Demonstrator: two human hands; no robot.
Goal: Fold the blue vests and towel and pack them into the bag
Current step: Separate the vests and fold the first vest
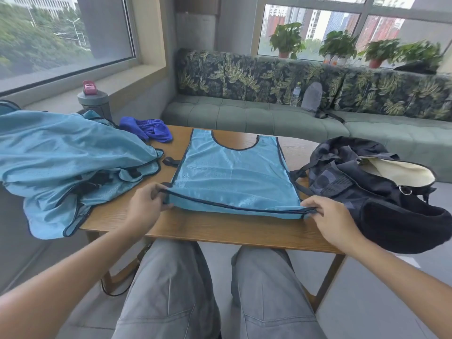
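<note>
- Head view: the near hem of a light-blue mesh vest [232, 172], laid flat on a wooden table [220, 231], is pinched at its corners by the left hand [146, 206] and the right hand [335, 216].
- A heap of light-blue vests [61, 155] is seen to the left.
- A crumpled royal-blue towel [149, 129] is seen behind that heap.
- A dark, open fabric bag [367, 182] is seen at the right edge.

Bare forearms, grey trousers [171, 289]

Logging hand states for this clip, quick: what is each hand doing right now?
Left hand: pinches the near left corner of the flat blue vest.
Right hand: pinches the vest's near right corner.
</note>
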